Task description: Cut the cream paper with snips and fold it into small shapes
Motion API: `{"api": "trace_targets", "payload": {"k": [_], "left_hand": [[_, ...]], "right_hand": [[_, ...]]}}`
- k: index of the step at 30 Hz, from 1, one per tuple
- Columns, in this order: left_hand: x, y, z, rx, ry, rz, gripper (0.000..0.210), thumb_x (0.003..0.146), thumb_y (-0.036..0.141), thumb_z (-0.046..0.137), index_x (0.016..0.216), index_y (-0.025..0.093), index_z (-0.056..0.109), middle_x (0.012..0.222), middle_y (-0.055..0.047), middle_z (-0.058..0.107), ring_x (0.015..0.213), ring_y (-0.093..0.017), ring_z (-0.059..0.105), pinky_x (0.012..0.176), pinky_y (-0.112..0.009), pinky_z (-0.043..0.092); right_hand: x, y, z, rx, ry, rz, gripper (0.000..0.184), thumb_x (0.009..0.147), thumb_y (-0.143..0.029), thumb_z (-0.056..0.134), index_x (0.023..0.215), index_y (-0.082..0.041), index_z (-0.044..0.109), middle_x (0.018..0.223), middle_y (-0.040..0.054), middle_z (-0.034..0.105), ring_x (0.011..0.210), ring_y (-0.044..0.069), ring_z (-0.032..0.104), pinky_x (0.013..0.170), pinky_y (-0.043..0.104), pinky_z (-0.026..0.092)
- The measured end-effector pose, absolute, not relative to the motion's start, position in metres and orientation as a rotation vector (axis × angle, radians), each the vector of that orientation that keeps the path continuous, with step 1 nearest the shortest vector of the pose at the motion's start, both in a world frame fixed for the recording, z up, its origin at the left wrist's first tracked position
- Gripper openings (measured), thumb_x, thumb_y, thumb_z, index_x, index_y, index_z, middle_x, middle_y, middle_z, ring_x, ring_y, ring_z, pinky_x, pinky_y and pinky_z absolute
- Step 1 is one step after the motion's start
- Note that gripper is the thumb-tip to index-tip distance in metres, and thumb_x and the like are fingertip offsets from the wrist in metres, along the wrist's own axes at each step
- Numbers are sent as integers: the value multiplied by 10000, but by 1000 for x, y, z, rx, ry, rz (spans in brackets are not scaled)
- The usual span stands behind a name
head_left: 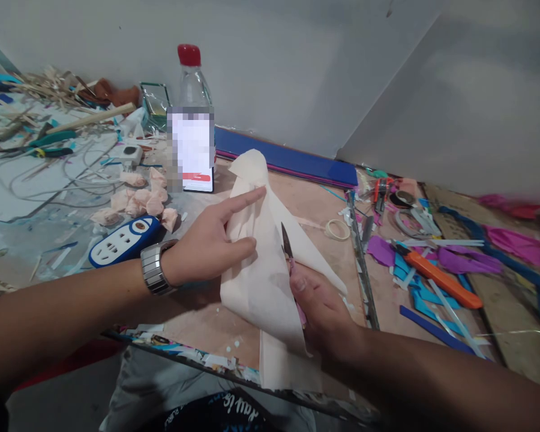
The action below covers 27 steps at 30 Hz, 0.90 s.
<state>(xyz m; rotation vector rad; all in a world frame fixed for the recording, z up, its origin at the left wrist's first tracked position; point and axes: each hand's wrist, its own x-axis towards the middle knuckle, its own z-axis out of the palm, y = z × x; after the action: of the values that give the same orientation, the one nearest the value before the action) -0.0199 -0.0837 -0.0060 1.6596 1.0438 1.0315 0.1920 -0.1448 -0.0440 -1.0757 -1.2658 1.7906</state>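
My left hand, with a metal watch on the wrist, grips a thin cream sheet, paper or cloth. Its index finger and thumb lie along the near face of the folded sheet, while the other fingers are hidden. In my right hand is a pair of small scissors with pink handles. Their dark blades point up and away, right against the sheet. Whether they cut into it I cannot tell. The sheet is folded, its lower end hanging toward the table's front edge.
A red-capped bottle stands behind a propped phone. At left are a blue-and-white power strip, crumpled peach pieces and cables. A tape roll, an orange cutter and coloured scraps lie right. Blue sheets line the wall.
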Motion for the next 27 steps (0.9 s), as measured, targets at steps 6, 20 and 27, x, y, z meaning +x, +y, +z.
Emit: {"api": "trace_targets", "payload": {"k": [6, 20, 27], "left_hand": [[-20, -83, -5, 1643, 1055, 1014, 816, 730, 124, 657, 1527, 124, 482, 1416, -133, 621, 1102, -288, 664, 1046, -495, 527], [-22, -82, -6, 1667, 1055, 1058, 797, 725, 105, 655, 1508, 136, 508, 1421, -132, 622, 1261, -319, 601, 1116, -508, 479], [-21, -82, -5, 1650, 1060, 1045, 808, 719, 116, 655, 1512, 147, 505, 1388, -129, 639, 1144, -300, 652, 1046, -499, 525]], "right_hand": [[191, -143, -43, -1054, -1271, 1815, 501, 881, -694, 623, 802, -204, 558, 584, -33, 482, 530, 115, 379, 500, 255, 327], [194, -141, -43, -1079, -1325, 1789, 496, 913, -688, 572, 750, -222, 524, 590, -15, 484, 541, 138, 416, 493, 266, 352], [194, -142, -42, -1111, -1319, 1788, 521, 891, -715, 577, 739, -221, 518, 604, -13, 491, 531, 129, 391, 481, 260, 336]]}}
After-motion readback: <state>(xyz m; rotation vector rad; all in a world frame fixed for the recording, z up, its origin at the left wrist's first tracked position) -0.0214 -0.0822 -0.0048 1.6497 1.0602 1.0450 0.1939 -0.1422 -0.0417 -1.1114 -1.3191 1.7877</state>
